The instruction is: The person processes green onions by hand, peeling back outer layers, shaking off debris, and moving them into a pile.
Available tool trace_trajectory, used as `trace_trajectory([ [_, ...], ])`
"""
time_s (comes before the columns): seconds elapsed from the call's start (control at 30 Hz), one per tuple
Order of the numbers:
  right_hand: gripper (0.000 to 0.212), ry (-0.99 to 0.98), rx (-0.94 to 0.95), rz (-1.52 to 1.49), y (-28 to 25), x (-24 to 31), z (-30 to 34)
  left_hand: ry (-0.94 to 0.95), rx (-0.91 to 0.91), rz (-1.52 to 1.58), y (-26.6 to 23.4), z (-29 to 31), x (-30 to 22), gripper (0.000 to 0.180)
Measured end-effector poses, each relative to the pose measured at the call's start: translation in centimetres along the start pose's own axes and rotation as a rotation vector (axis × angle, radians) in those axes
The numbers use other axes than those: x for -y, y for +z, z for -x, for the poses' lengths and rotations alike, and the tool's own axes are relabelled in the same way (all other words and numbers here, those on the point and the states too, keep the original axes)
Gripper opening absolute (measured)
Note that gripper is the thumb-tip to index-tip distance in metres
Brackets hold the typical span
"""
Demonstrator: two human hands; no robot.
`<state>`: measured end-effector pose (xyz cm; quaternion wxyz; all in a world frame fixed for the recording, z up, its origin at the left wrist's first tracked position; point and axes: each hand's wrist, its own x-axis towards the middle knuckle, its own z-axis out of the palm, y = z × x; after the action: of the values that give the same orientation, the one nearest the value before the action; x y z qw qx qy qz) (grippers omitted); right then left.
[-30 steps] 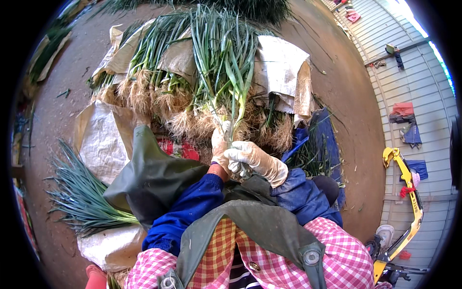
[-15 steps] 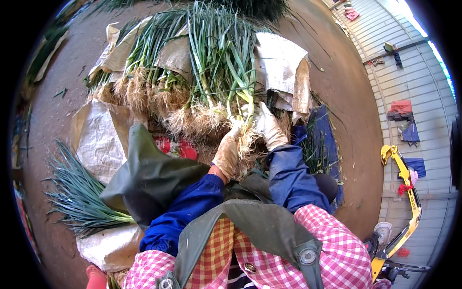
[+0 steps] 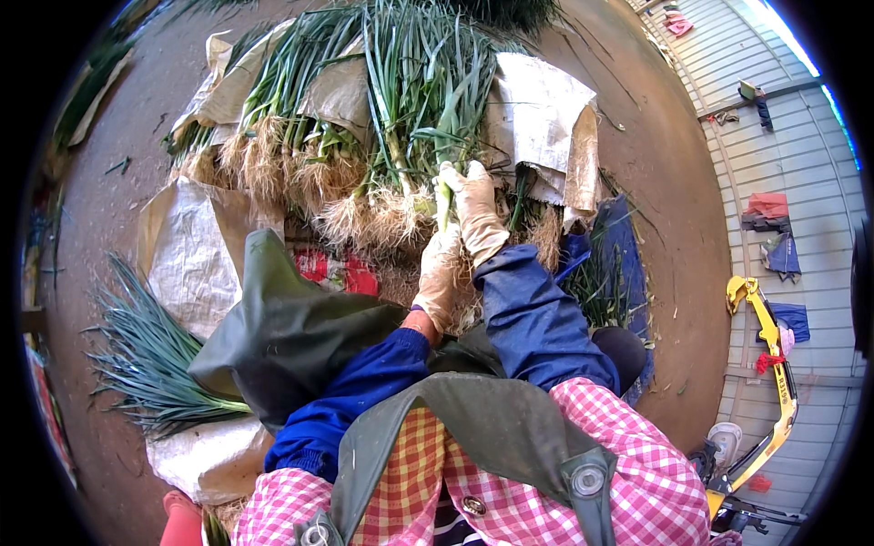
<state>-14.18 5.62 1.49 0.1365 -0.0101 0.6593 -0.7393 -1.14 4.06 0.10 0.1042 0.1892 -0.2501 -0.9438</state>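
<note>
A green onion [image 3: 443, 202] with a pale stalk points away from me, its leaves over the pile. My left hand [image 3: 441, 267], in a cream glove, is closed round its root end, hiding most of the roots. Just beyond it, my right hand [image 3: 475, 205], gloved too, has its fingers closed on the stalk higher up. A large heap of green onions [image 3: 405, 100] lies ahead, green tops away from me. Their tangled tan roots [image 3: 373, 218] face me, left of my hands.
White woven sacks [image 3: 542, 114] lie right of the heap, with more sacking [image 3: 193, 255] at left. A trimmed-looking green onion bundle [image 3: 150, 355] rests near my left knee. Blue sheeting [image 3: 624, 259] with loose leaves is at right. A yellow machine arm [image 3: 774, 382] stands by the corrugated wall.
My right hand has moved left and slightly away, from beside the onion onto its stalk. My left hand stays at the root end. The view has shifted slightly.
</note>
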Motion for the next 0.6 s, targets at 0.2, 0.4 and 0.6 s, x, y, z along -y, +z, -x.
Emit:
trace_trajectory([
  [0.2,0.028,0.112,0.067,-0.099,1.1,0.6,4.4,-0.002,-0.132,0.137,0.3,0.4,-1.8,0.027],
  [0.4,0.018,-0.274,0.511,0.59,-1.7,7.3,10.8,-0.07,0.03,0.35,-1.8,-0.5,-1.4,0.013],
  [0.6,0.018,0.154,0.419,0.22,-5.0,12.4,15.2,-0.069,-0.055,0.06,-3.2,-1.7,-1.0,0.021],
])
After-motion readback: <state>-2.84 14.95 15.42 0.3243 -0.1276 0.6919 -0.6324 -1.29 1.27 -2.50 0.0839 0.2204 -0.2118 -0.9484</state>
